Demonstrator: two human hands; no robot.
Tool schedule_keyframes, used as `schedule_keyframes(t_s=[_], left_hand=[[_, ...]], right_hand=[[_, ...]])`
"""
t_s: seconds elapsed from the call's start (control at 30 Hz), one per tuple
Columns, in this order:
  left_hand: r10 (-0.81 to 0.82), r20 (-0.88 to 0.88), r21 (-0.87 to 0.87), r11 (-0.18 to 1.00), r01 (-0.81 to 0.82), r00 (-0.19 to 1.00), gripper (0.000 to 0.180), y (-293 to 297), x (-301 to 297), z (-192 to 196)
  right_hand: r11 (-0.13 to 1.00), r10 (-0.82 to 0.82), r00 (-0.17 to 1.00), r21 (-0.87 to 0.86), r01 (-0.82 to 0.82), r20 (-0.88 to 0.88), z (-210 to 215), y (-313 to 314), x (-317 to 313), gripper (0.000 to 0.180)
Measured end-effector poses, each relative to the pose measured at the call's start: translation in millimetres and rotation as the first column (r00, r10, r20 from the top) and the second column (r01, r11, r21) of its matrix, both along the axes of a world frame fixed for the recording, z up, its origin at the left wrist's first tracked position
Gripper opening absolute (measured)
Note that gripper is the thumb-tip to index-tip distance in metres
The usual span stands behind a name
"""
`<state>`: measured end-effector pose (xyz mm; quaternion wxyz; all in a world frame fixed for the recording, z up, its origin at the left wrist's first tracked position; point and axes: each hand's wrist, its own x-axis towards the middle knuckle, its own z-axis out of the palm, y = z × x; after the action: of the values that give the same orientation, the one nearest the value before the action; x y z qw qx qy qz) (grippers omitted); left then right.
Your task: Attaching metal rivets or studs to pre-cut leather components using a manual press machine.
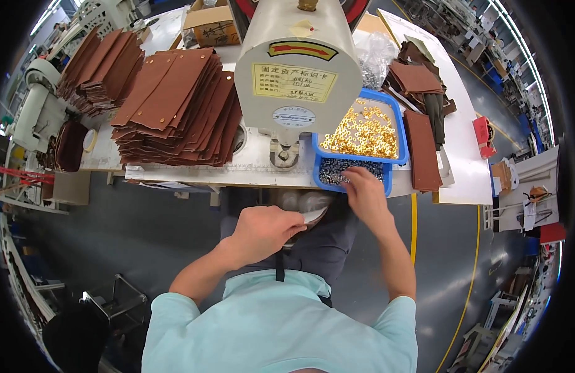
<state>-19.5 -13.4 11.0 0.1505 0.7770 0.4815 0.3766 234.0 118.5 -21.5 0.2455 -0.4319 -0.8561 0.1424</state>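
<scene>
Piece [315,216]: above the lap, before the surface [262,176]; mostly hidden by the left hand [265,230], its full shape unclear. Left hand: closed, pinching the piece. Right hand [367,194]: fingers bent, tips at the dark studs [334,169]; cannot tell whether any is gripped. Lower tray [388,179]: holds studs, back part covered by upper tray [401,133] of gold fittings [362,133]. Machine [298,53]: top cut off.

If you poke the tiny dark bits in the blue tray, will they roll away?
The dark bits would probably shift and scatter, since they lie loose. The front blue tray should keep most in, having raised sides. The bits might feel slippery, being small and shiny.
</scene>
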Motion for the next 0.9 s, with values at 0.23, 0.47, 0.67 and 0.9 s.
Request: schedule_keyframes(t_s=[0.23,0.47,0.67,0.9], left_hand=[[-0.057,-0.019,0.482,0.874,0.059,0.998,0.012,1.7,-0.3,-6.8],[-0.13,0.059,0.506,0.859,0.083,0.99,0.012,-0.1,-0.5,-3.6],[-0.143,0.086,0.461,0.883,0.088,0.986,0.013,1.7,3.9,-5.7],[-0.167,0.112,0.419,0.902,0.106,0.98,0.018,1.9,11.4,-5.0]], right_hand=[[0.996,-0.091,0.983,0.013,0.09,0.162,-36.6,25.4,18.4,0.012],[0.988,-0.132,0.987,0.086,0.125,0.09,-31.3,25.6,13.2,0.009],[0.996,-0.053,0.964,-0.082,0.033,-0.262,19.6,-12.8,-4.6,0.008],[0.741,0.176,0.853,-0.504,-0.444,-0.492,72.3,-65.5,-20.0,0.009]])
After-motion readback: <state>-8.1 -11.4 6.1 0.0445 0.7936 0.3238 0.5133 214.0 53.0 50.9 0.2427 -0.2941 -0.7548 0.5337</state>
